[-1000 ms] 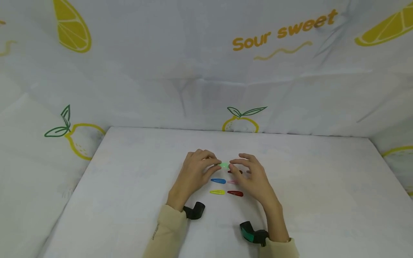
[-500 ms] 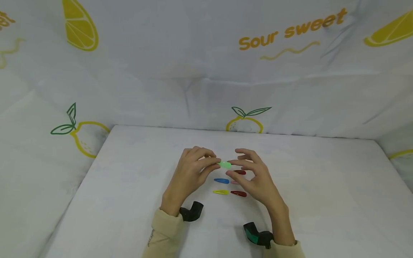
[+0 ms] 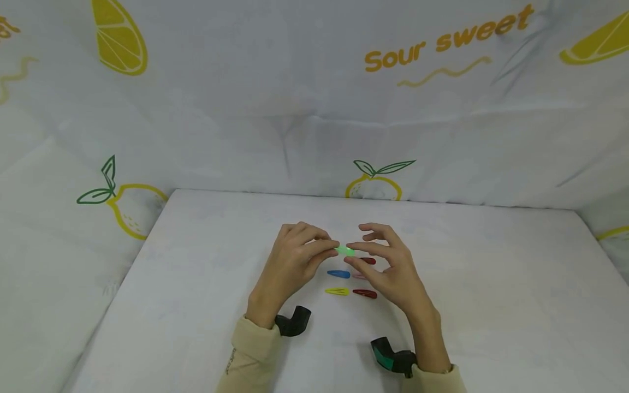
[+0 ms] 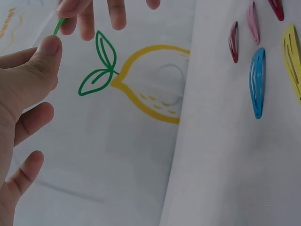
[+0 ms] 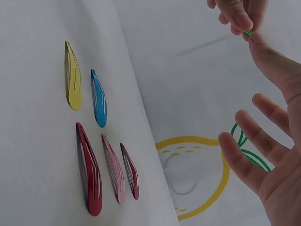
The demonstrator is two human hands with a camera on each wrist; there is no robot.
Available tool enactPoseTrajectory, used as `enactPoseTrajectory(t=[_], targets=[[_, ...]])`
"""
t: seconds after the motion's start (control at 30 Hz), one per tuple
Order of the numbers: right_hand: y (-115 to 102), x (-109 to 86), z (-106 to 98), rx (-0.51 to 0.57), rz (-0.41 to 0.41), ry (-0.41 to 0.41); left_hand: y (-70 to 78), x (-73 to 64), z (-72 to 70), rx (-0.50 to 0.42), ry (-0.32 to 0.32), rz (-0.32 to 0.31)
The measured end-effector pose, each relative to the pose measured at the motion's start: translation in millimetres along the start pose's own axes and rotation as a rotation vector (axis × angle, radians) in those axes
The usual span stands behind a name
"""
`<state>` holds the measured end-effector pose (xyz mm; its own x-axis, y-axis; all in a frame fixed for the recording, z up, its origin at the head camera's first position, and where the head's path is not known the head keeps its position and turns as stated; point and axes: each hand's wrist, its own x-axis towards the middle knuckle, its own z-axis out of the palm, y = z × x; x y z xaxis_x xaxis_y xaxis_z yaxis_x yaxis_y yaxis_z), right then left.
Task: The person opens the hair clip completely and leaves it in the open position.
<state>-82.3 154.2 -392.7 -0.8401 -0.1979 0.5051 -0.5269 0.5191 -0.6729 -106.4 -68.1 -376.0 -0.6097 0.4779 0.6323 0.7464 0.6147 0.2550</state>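
Note:
In the head view, my left hand [image 3: 295, 256] pinches one end of a green hair snap clip [image 3: 346, 251] between thumb and index finger, raised above the table. My right hand [image 3: 388, 262] faces it from the other side, fingers spread. Its index fingertip is right at the clip's far end; its thumb sits a little lower, with a gap between. In both wrist views only a thin green sliver of this clip shows, partly hidden by fingers. Below the hands lie blue [image 3: 338, 274], yellow [image 3: 337, 291], dark red [image 3: 365, 293] and partly covered pink [image 5: 114, 169] clips.
Another red clip [image 5: 130, 170] lies at the far end of its column. The clips form two columns on the white table [image 3: 196, 305]. A white cloth [image 3: 236, 109] with lemon prints hangs behind the table's far edge. Black wrist cameras [image 3: 295, 322] stick out beside the sleeves.
My right thumb has come away from the green clip and dropped lower, leaving the clip's right end in sight. The left hand keeps its pinch. The head view has shifted slightly.

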Motion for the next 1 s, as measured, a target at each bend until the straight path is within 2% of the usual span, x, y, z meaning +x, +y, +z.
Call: enactPoseTrajectory(t=[0.13,0.37,0.5,0.67,0.8,1.0], targets=[[2,1.5,-1,0.008,-0.050,0.031,-0.7,1.2,0.4,-0.032,0.006,0.014],[2,1.7,-2,0.063,-0.065,0.059,-7.0,-1.2,4.0,-0.291,0.011,-0.024],[2,1.0,-3,0.095,-0.065,0.058,-8.7,-2.5,6.9,-0.387,0.016,-0.036],[1,1.2,-5,0.136,-0.042,0.031,-7.9,-1.4,9.2,-0.414,0.034,-0.010],[0,1.3,-6,0.180,0.009,-0.017,-7.3,-1.2,9.6,-0.413,0.045,-0.003],[-3,1.3,-6,0.234,0.144,-0.052,-6.0,-1.1,10.0,-0.417,0.038,0.003]])
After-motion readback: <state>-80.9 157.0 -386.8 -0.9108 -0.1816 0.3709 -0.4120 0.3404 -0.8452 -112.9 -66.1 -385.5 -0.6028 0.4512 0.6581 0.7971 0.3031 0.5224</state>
